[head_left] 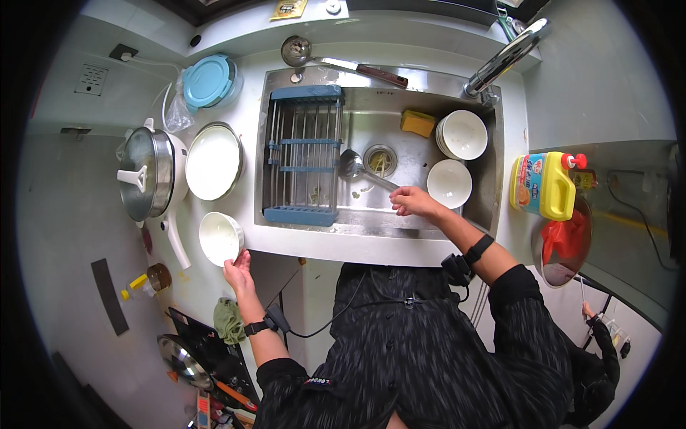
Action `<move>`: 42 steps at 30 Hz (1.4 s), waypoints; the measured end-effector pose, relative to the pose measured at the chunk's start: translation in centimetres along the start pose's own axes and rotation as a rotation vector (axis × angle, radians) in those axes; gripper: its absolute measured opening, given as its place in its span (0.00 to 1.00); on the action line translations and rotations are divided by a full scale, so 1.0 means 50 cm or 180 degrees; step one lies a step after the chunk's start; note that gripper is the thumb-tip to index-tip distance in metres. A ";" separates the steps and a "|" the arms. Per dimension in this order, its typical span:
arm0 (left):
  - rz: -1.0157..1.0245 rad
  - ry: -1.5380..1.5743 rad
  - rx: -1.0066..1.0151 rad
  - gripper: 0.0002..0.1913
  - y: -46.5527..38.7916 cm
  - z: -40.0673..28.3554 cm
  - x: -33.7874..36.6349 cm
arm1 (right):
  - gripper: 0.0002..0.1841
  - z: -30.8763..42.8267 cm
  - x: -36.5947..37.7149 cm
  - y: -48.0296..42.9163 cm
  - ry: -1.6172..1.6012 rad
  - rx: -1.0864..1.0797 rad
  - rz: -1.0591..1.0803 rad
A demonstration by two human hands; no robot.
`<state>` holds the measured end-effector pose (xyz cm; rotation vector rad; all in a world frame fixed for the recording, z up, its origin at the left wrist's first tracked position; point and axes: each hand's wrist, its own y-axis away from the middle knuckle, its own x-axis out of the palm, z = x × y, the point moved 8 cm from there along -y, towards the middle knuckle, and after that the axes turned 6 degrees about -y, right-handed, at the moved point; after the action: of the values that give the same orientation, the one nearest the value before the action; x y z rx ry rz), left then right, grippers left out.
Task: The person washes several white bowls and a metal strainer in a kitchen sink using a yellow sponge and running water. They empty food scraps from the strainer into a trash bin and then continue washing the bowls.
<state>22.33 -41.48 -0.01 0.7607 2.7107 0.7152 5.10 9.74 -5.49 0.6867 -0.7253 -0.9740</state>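
My left hand [239, 272] grips the near rim of a white bowl [218, 238] at the counter left of the sink; whether the bowl rests on the counter I cannot tell. Over the sink [370, 212], my right hand [415, 202] has its fingers closed on the handle of a metal serving spoon [352, 164]. The spoon's head lies between the drying rack and the drain [381, 161], where food scraps show. A stack of white bowls [465, 134] and another white bowl [449, 184] sit at the sink's right side. A yellow-orange sponge [418, 124] lies near the stack.
A blue-ended drying rack [304, 155] spans the sink's left part. A ladle [343, 63] lies behind, left of the faucet [506, 56]. A white plate [214, 162], a lidded electric pot [153, 171] and a blue-lidded container [208, 80] stand left. A yellow jug [544, 185] stands right.
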 end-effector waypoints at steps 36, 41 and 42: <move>-0.0089 -0.1052 -0.0476 0.23 0.211 0.050 -0.055 | 0.18 -0.007 -0.123 -0.376 0.2068 0.0074 -0.1643; -0.0006 -0.1094 -0.0508 0.22 0.214 0.048 -0.021 | 0.16 -0.012 -0.137 -0.379 0.1960 -0.0037 -0.1759; 0.0023 -0.1101 -0.0508 0.22 0.215 0.048 -0.017 | 0.16 -0.016 -0.139 -0.383 0.1942 -0.0050 -0.1757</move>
<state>28.41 -33.00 3.54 0.7752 2.3134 0.7165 -5.98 8.53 -22.57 1.1354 0.0212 -1.1780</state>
